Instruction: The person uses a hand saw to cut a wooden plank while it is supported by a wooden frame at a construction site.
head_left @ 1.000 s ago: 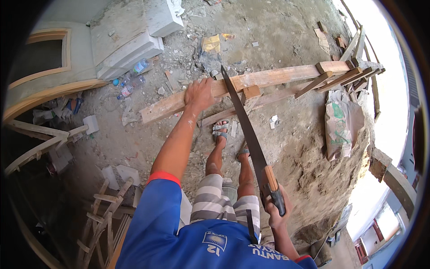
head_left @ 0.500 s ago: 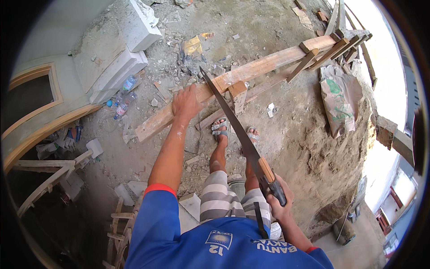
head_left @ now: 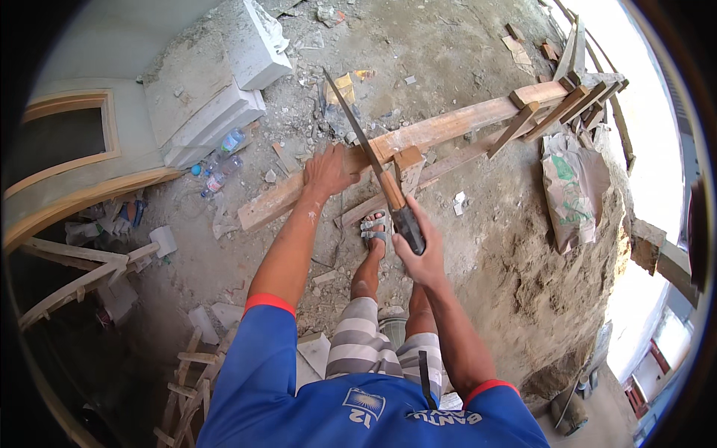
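A long wooden plank [head_left: 463,118] runs from the near left up toward the far right, raised on a wooden support [head_left: 408,160]. My left hand [head_left: 326,173] presses down on it near its left end, fingers wrapped over the far edge. Just right of that hand, the blade of a handsaw [head_left: 357,128] crosses the plank, its tip reaching out past the far edge. My right hand [head_left: 423,257] is closed around the saw's dark grip, close to the plank's near side. Whether the teeth are sunk in the wood I cannot tell.
A lower board [head_left: 455,168] lies beside the plank. Plastic bottles [head_left: 214,179] and white blocks [head_left: 261,52] are at the left. To the right, a paper sack [head_left: 571,190] rests by a sand heap [head_left: 515,284]. A wooden ladder-like frame [head_left: 183,388] stands at lower left; rubble covers the ground.
My right hand has pushed the saw forward and up-left, so more of the blade lies beyond the plank. My left hand stays on the plank. The whole view has shifted slightly.
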`<action>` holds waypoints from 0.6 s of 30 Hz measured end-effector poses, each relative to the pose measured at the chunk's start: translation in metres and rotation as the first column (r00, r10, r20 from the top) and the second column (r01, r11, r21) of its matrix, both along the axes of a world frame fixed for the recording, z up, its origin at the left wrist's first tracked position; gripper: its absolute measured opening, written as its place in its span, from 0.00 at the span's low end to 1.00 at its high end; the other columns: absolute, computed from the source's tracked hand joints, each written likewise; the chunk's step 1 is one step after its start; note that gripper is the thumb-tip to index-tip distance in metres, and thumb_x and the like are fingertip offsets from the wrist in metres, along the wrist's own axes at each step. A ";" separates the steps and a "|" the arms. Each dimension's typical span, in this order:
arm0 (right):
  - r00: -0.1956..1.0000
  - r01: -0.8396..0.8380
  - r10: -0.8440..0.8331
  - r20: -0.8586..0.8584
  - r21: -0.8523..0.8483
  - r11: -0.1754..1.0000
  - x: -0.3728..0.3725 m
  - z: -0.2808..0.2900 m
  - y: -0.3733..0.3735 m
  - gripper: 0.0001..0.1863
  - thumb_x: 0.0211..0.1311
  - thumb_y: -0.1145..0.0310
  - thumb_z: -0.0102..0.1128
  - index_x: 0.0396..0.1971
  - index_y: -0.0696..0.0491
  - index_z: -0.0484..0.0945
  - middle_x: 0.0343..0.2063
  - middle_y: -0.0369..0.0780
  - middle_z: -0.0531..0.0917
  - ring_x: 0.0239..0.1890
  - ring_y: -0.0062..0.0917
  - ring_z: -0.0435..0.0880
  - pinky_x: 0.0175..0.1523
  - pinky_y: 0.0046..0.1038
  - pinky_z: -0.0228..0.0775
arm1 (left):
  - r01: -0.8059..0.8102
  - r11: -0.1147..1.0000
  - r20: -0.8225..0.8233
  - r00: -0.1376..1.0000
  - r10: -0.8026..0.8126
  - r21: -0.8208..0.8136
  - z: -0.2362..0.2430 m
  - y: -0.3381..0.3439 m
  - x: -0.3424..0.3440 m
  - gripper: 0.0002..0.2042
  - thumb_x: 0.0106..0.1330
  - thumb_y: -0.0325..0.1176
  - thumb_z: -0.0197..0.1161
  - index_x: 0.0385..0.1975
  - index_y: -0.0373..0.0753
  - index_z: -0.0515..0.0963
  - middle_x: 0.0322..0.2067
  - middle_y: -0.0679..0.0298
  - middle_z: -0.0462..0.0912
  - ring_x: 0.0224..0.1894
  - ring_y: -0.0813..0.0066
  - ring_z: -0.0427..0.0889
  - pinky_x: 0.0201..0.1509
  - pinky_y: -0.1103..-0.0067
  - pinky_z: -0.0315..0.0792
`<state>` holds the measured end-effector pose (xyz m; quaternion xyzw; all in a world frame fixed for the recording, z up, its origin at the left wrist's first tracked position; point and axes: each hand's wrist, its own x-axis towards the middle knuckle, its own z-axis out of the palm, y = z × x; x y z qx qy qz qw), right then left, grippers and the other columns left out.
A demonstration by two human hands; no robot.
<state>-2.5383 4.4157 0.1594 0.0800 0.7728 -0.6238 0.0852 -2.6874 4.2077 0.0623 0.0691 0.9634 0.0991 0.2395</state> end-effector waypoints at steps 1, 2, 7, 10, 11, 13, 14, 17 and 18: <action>0.996 0.065 -0.065 -0.055 0.006 0.998 -0.007 -0.005 0.002 0.36 0.52 0.72 0.62 0.65 0.58 0.68 0.38 0.47 0.84 0.39 0.28 0.83 0.50 0.28 0.73 | -0.034 0.997 0.072 0.997 0.029 0.073 0.002 0.002 0.000 0.34 0.47 0.49 0.75 0.52 0.35 0.73 0.42 0.50 0.84 0.46 0.47 0.83 0.51 0.60 0.74; 0.998 0.053 -0.053 0.041 0.009 0.999 -0.005 -0.001 0.002 0.36 0.52 0.72 0.62 0.65 0.58 0.68 0.38 0.47 0.84 0.40 0.27 0.83 0.50 0.28 0.73 | -0.022 0.997 0.076 0.997 0.017 0.072 0.001 0.001 0.004 0.35 0.48 0.49 0.75 0.53 0.35 0.73 0.42 0.48 0.85 0.45 0.46 0.84 0.48 0.57 0.75; 0.974 -0.011 -0.001 0.225 0.052 0.999 0.043 0.066 0.040 0.38 0.50 0.64 0.62 0.64 0.62 0.69 0.45 0.49 0.84 0.48 0.29 0.84 0.56 0.30 0.72 | -0.041 0.997 0.142 0.989 0.032 0.061 -0.004 -0.015 0.004 0.33 0.47 0.49 0.75 0.51 0.36 0.75 0.42 0.47 0.85 0.46 0.47 0.84 0.49 0.59 0.76; 0.942 0.074 -0.063 0.330 -0.021 0.997 0.106 0.133 0.068 0.41 0.51 0.57 0.64 0.62 0.68 0.68 0.52 0.52 0.81 0.55 0.34 0.80 0.64 0.34 0.66 | -0.041 0.997 0.122 0.992 0.033 0.061 -0.005 -0.021 0.006 0.32 0.47 0.50 0.74 0.49 0.36 0.75 0.40 0.48 0.85 0.45 0.47 0.84 0.49 0.59 0.76; 0.942 0.068 -0.074 0.329 0.029 0.997 0.119 0.143 0.073 0.43 0.52 0.53 0.65 0.62 0.68 0.67 0.52 0.52 0.81 0.56 0.34 0.80 0.64 0.34 0.66 | -0.022 0.998 0.132 0.991 0.014 0.058 -0.004 -0.016 0.003 0.32 0.47 0.50 0.74 0.49 0.37 0.76 0.40 0.48 0.85 0.44 0.47 0.84 0.49 0.60 0.76; 0.956 0.089 -0.087 0.281 0.009 0.996 0.095 0.135 0.056 0.41 0.54 0.54 0.65 0.63 0.66 0.69 0.53 0.53 0.81 0.56 0.32 0.80 0.64 0.33 0.66 | -0.031 0.997 0.102 0.995 0.024 0.066 -0.009 -0.015 0.008 0.32 0.46 0.50 0.74 0.49 0.37 0.76 0.40 0.48 0.85 0.44 0.48 0.84 0.49 0.60 0.76; 0.974 0.056 -0.065 0.217 0.046 0.997 0.073 0.103 0.043 0.38 0.55 0.57 0.64 0.62 0.64 0.70 0.50 0.51 0.82 0.52 0.30 0.81 0.61 0.31 0.68 | -0.031 0.997 0.068 0.997 0.026 0.076 -0.012 -0.018 0.012 0.32 0.46 0.50 0.74 0.48 0.37 0.76 0.39 0.48 0.85 0.44 0.48 0.85 0.48 0.60 0.77; 0.936 0.146 -0.119 0.333 -0.057 0.988 -0.024 0.036 0.021 0.32 0.57 0.64 0.60 0.62 0.61 0.72 0.40 0.45 0.83 0.39 0.23 0.79 0.50 0.27 0.72 | -0.040 0.994 0.094 0.995 0.031 0.100 -0.012 0.009 -0.003 0.31 0.46 0.50 0.74 0.48 0.37 0.76 0.40 0.49 0.85 0.44 0.48 0.85 0.48 0.60 0.76; 0.938 0.143 -0.115 0.327 -0.061 0.988 -0.035 0.034 0.020 0.32 0.57 0.64 0.60 0.62 0.61 0.72 0.40 0.45 0.83 0.39 0.23 0.79 0.50 0.27 0.72 | -0.042 0.994 0.088 0.996 0.034 0.097 -0.012 0.006 -0.008 0.31 0.46 0.50 0.74 0.48 0.37 0.76 0.40 0.49 0.85 0.44 0.48 0.85 0.48 0.60 0.76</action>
